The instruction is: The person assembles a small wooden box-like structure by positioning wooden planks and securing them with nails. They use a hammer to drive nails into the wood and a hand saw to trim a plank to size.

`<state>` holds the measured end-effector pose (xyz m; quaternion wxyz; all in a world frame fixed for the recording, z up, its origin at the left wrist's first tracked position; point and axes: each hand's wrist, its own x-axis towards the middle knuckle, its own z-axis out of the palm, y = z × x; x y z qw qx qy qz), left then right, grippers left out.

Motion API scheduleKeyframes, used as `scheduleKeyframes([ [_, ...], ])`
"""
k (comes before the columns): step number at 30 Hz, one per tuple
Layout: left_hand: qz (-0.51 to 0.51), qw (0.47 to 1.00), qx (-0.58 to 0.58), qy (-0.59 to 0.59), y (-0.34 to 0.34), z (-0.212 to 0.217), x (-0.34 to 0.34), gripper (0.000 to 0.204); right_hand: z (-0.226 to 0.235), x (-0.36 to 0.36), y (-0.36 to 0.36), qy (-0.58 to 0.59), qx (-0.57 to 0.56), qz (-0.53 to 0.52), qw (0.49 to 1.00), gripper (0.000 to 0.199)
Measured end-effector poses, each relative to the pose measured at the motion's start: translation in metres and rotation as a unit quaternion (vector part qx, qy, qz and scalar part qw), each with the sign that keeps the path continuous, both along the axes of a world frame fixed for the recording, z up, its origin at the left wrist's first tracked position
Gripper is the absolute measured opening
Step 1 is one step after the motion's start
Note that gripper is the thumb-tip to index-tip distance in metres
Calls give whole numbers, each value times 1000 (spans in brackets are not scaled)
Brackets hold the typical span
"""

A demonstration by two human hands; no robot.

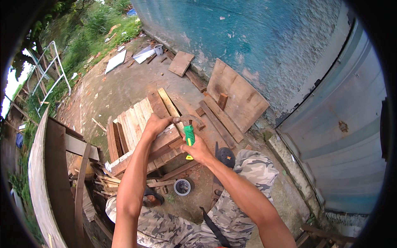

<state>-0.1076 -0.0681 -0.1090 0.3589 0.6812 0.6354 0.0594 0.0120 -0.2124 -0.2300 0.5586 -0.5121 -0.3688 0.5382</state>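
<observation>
My right hand [197, 149] grips the green and yellow handle of a claw hammer [189, 131], whose metal head sits just above, over the near edge of a wooden pallet [134, 124]. My left hand [156, 124] presses down on a pallet plank right beside the hammer head. The pallet lies on the concrete ground in front of my knees, its slats running away from me. My legs in camouflage trousers [244, 177] are bent below the hands.
Loose boards [219, 115] and a plywood sheet [237, 97] lean against the blue wall on the right. A small round tin [182, 187] stands by my feet. Scrap wood [103, 177] and a curved board [39, 165] are piled at left. A metal door [347, 136] is at right.
</observation>
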Motion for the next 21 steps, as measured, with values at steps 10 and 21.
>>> scheduleKeyframes([
  [10,-184,966,162,77,-55,8,-45,103,10,3,5,59,3,-66,996,41],
  [21,-264,931,232,99,-62,-1,-57,98,16,-2,2,-65,10,-72,995,43],
])
